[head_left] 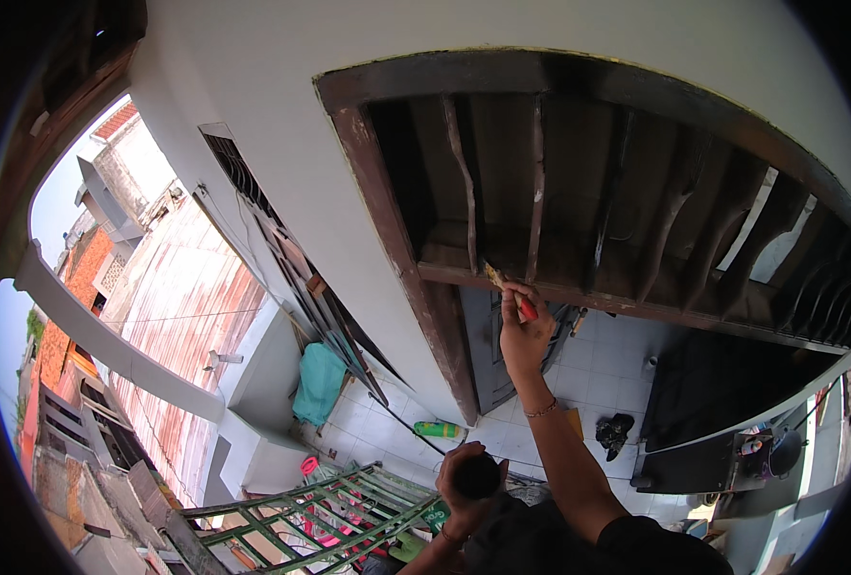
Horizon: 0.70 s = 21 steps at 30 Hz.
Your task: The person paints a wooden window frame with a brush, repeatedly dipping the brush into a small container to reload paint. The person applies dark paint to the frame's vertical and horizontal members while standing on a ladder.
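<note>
My right hand (pixel 523 337) is raised, its fingers closed round the red handle of a paintbrush (pixel 494 276). The bristles are at the lower rail (pixel 579 301) of a dark brown wooden transom frame, near the foot of a wavy slat (pixel 461 172). Whether they press on the wood I cannot tell. Lower down, my left hand (pixel 450 487) grips a round container (pixel 476 475) with a dark inside. Some of the frame's wood looks dark and glossy, while the left post (pixel 387 201) looks duller and worn.
A green metal railing (pixel 320 513) stands below left. On the tiled floor lie a green cylinder (pixel 436 429) and a black bag (pixel 614 433). A teal cloth (pixel 318 383) hangs by the low wall. A door (pixel 488 350) is under the frame, and a black-topped table (pixel 722 393) is at right.
</note>
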Available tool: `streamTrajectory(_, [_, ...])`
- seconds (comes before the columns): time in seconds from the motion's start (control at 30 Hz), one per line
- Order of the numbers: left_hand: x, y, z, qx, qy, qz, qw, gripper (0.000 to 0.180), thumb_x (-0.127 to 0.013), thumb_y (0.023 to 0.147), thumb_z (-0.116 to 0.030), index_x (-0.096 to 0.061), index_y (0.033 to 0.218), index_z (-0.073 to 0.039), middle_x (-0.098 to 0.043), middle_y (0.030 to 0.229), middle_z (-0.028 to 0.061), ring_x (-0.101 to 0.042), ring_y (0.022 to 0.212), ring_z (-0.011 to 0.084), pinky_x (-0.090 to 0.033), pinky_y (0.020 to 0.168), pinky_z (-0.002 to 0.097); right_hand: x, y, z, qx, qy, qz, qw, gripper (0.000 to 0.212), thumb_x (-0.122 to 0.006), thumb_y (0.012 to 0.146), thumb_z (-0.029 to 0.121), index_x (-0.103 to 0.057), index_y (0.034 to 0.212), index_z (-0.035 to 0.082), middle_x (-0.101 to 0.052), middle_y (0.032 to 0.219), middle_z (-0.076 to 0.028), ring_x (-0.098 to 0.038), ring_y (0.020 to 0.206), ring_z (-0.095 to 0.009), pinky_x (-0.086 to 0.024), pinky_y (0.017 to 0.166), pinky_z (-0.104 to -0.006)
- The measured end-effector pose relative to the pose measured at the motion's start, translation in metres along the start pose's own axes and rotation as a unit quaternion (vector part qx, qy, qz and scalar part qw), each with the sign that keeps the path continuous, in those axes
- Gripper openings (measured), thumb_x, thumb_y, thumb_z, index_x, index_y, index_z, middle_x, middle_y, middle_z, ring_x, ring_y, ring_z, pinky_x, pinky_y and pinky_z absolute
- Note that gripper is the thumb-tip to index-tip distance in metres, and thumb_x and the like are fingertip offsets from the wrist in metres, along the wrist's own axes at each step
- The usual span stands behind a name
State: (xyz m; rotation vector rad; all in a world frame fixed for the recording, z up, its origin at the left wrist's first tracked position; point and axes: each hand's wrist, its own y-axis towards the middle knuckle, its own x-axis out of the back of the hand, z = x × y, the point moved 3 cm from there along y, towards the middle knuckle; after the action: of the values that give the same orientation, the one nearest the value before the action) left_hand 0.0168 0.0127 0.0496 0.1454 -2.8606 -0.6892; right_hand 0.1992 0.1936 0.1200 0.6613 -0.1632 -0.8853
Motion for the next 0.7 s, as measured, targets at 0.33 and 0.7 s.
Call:
streamTrajectory(0.33, [-0.001, 0.003, 0.006, 0.014, -0.004, -0.003, 1.0, 0.053, -0.097, 0.063, -0.008, -0.068, 0.107, -0.007, -0.073, 0.106, 0.0116, -0.073, 0.096, 0.0249, -0.059, 0.086, 0.0361, -0.006, -0.012, 0.031, 0.039, -0.048, 0.031, 0.998, 0.012, -0.067, 0.098, 0.0, -0.071, 0.109, -0.001, -0.075, 0.118, -0.016, -0.073, 0.11, -0.025, -0.059, 0.092, -0.0323])
streamTrajectory(0.7, [0.002, 0.001, 0.011, 0.027, -0.005, -0.01, 1.0, 0.052, -0.097, 0.064, -0.008, -0.068, 0.107, -0.006, -0.073, 0.104, 0.0105, -0.073, 0.096, 0.0258, -0.058, 0.088, 0.0374, 0.0, -0.007, 0.031, 0.037, -0.07, 0.025, 0.997, 0.012, -0.067, 0.097, -0.001, -0.071, 0.109, -0.001, -0.075, 0.116, -0.016, -0.074, 0.106, -0.026, -0.058, 0.092, -0.0337])
